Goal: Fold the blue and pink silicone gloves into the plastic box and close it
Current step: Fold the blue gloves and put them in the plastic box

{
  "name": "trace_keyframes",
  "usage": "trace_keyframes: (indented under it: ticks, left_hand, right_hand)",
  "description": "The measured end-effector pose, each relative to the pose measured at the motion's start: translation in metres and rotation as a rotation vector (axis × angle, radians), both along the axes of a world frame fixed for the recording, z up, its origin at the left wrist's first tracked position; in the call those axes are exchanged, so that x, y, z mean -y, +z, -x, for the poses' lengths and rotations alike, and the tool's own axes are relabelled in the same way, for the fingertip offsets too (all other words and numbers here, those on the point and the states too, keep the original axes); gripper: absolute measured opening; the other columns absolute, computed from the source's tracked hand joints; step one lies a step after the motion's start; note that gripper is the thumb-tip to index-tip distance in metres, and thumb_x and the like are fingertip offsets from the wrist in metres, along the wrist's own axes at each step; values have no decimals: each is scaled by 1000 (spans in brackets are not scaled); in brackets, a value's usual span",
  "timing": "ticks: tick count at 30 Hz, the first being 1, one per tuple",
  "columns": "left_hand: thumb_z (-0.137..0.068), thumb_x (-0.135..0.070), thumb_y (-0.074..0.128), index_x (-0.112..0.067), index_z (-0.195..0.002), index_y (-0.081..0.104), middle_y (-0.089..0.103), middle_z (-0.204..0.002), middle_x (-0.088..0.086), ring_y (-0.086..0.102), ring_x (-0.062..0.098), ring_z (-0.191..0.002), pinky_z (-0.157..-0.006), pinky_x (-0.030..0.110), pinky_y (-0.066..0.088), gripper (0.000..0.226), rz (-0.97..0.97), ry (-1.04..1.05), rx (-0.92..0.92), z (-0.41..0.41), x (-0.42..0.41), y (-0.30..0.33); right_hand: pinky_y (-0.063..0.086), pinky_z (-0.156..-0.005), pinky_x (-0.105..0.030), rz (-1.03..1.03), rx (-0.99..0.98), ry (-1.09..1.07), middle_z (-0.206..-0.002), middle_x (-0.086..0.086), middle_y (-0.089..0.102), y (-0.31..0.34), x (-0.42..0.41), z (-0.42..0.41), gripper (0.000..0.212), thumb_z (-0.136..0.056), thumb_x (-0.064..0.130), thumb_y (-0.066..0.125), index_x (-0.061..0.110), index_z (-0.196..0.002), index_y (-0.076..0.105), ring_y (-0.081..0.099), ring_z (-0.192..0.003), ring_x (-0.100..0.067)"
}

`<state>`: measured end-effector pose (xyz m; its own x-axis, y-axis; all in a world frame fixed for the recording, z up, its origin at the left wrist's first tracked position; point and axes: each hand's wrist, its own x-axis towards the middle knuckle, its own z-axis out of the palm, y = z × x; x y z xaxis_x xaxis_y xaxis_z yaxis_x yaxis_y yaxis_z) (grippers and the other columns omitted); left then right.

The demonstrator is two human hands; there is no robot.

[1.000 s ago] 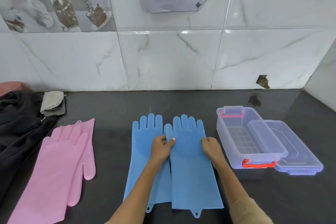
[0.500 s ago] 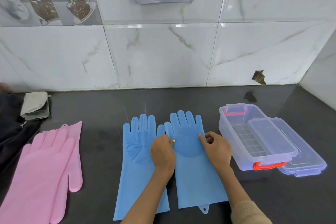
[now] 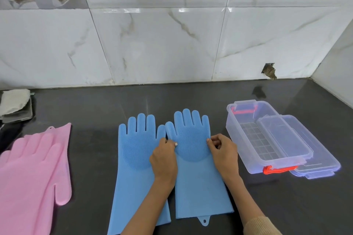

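Two blue silicone gloves lie flat side by side on the dark counter, fingers pointing to the wall: the left blue glove and the right blue glove. My left hand pinches the right glove's left edge by its thumb. My right hand pinches that glove's right edge. The pink gloves lie stacked at the far left. The clear plastic box with red latches stands open at the right, its lid leaning under its right side.
A folded grey cloth and dark fabric lie at the far left. A marble-tiled wall closes the back, and a side wall closes the right corner.
The right blue glove has slid slightly right, away from the left one, with both hands on its edges. The camera has tilted and moved closer.
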<state>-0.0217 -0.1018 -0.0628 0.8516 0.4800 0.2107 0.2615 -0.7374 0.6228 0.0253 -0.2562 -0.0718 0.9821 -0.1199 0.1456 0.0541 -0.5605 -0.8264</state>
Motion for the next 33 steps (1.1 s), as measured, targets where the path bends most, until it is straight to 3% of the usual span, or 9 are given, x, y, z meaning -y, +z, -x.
trace_keyframes:
  ticks: [5,9,14,21,27,31,33]
  left_hand:
    - [-96,-19,48,-22,-58,23,37,-64,-2,37,16,-57,-49,25,22,45,-12,21,-44,-1,0,2]
    - [-100,-28,40,-16,-74,38,41,-78,-2,40,12,-61,-44,21,12,29,-193,2,-139,1,-3,4]
    - [-101,-32,33,-19,-79,39,40,-85,-4,43,11,-66,-54,24,27,27,-278,5,-211,2,0,6]
    - [-100,-29,41,-12,-86,56,43,-80,-2,44,12,-62,-49,23,25,27,-264,-38,-162,2,7,5]
    - [-100,-35,40,-17,-77,44,45,-83,-1,43,13,-63,-54,25,30,29,-218,-3,-199,4,6,14]
    - [-96,-35,48,-13,-92,63,60,-90,1,51,15,-64,-54,25,35,27,-110,121,33,21,-8,32]
    - [-94,-30,52,-14,-100,67,65,-96,2,59,18,-71,-59,23,35,23,-23,265,125,33,-32,39]
  right_hand:
    - [39,-60,-10,25,13,-26,-77,1,65,1,-4,1,10,-89,22,63,14,-83,64,58,-68,-8]
    - [43,-61,-13,-4,14,-6,-77,3,66,1,-2,2,14,-88,28,64,15,-84,64,61,-70,-9]
    - [41,-60,-12,-11,-45,55,-76,7,65,2,8,-3,15,-85,33,66,18,-84,65,59,-69,-5]
    - [47,-67,-15,-29,-40,54,-76,5,65,0,17,-8,7,-86,23,66,17,-82,67,59,-71,-7]
    - [46,-64,-15,-69,-49,55,-76,3,65,12,17,-5,12,-84,27,68,15,-84,66,57,-69,-6]
    - [41,-61,-11,-131,64,-61,-78,7,64,27,6,10,10,-88,31,63,21,-86,63,58,-71,-6]
    - [40,-60,-7,-136,44,-10,-78,11,62,34,-9,18,6,-88,29,62,24,-86,61,58,-72,-6]
